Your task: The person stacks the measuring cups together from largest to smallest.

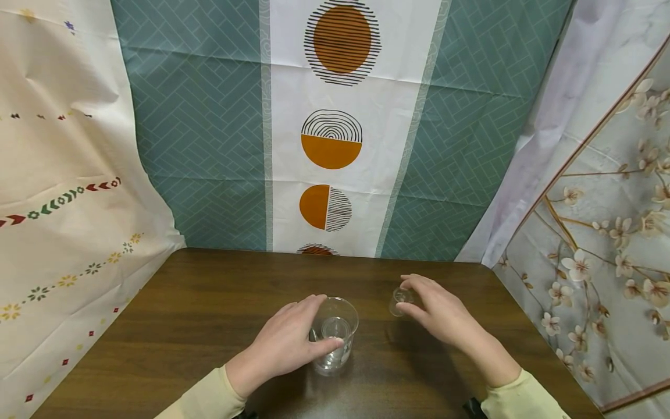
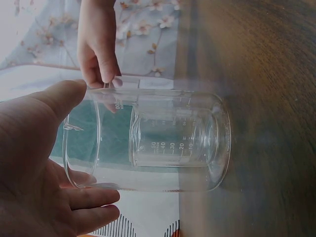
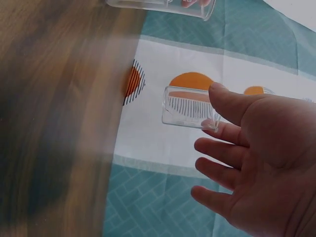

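A large clear glass beaker [image 1: 349, 340] is upright at the middle of the table, with a smaller beaker [image 2: 163, 136] nested inside it; white graduations show on the inner one. My left hand [image 1: 287, 340] holds the large beaker near its rim, thumb [image 2: 69, 96] on one side and fingers [image 2: 94, 200] round the other. To the right, over the table, my right hand [image 1: 442, 308] pinches a tiny clear beaker [image 3: 185, 108] by its rim between thumb [image 3: 229, 101] and index finger. The other fingers of that hand are spread apart.
The brown wooden table [image 1: 209, 302] ends at a green and white patterned cloth [image 1: 209, 174] behind. A cream cloth [image 1: 68, 233] hangs at the left and a flowered one [image 1: 591, 279] at the right.
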Demonstrator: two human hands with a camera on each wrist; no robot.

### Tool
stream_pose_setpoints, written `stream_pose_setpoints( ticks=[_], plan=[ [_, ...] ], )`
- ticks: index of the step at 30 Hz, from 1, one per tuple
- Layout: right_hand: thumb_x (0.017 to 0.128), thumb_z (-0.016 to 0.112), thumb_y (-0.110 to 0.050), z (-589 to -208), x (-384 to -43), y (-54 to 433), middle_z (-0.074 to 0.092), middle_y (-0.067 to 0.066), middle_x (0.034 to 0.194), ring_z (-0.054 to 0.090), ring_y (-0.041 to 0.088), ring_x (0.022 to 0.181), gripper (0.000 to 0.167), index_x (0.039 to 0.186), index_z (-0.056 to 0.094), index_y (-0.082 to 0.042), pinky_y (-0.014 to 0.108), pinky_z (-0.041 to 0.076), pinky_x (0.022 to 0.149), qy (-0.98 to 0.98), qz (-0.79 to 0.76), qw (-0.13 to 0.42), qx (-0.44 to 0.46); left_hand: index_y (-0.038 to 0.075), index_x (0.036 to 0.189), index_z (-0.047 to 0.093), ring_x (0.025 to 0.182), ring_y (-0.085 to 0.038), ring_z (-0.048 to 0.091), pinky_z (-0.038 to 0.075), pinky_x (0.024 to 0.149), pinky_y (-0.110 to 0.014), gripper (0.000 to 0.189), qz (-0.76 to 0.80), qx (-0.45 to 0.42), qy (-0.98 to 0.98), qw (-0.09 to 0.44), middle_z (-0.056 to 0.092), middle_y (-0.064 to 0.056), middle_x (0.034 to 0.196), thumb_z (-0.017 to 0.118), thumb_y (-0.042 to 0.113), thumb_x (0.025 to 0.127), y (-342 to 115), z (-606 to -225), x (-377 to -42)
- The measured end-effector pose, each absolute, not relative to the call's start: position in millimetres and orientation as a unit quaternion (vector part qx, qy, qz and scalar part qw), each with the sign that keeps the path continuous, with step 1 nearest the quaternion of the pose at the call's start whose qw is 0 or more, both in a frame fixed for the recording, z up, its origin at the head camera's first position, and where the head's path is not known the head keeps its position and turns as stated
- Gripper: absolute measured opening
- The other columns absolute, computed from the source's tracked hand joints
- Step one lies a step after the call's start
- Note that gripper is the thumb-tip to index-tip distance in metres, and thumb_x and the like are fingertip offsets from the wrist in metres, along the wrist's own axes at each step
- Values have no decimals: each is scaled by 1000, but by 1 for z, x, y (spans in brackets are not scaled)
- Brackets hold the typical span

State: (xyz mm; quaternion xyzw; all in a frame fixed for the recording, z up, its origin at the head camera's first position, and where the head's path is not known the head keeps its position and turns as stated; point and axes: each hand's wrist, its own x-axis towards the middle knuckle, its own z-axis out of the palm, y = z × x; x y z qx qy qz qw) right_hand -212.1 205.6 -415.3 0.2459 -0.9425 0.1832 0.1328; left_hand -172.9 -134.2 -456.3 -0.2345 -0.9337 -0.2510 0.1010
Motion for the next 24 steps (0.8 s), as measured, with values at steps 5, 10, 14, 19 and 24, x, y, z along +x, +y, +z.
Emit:
stream_pose_setpoints(
  ticks=[5,10,14,19,24],
  plan=[
    [104,80,-32,-414,-210,202,67,6,150,61,33,142,28,126,73,-15,60,55,106,-940,183,135,255,4,154,58,136,-36,63,46,119,-54,94,-250,-234,-934,103,65,-12,151,76,73,93,-134,-456,-173],
    [104,79,-34,-413,-208,198,67,6,151,59,33,144,29,126,73,-16,60,54,108,-938,183,133,262,5,155,57,137,-37,63,46,119,-55,94,-254,-231,-934,98,64,-12,153,76,72,93,-134,-455,-172],
    [104,80,-33,-411,-207,195,66,6,152,56,34,148,30,126,73,-15,61,51,112,-937,185,131,265,5,156,57,141,-39,60,45,120,-56,94,-255,-229,-935,92,63,-13,155,76,73,93,-134,-455,-171],
    [104,80,-36,-409,-204,191,66,4,152,54,34,149,31,126,73,-16,61,51,113,-937,184,128,268,6,156,56,140,-39,60,44,120,-56,95,-255,-225,-936,89,62,-13,156,75,73,93,-133,-455,-171],
    [103,80,-36,-407,-202,187,66,4,152,54,33,149,32,127,73,-16,61,51,113,-936,183,128,272,6,156,56,138,-39,62,46,119,-56,94,-255,-225,-936,90,63,-13,155,76,73,93,-133,-454,-171]
  ],
)
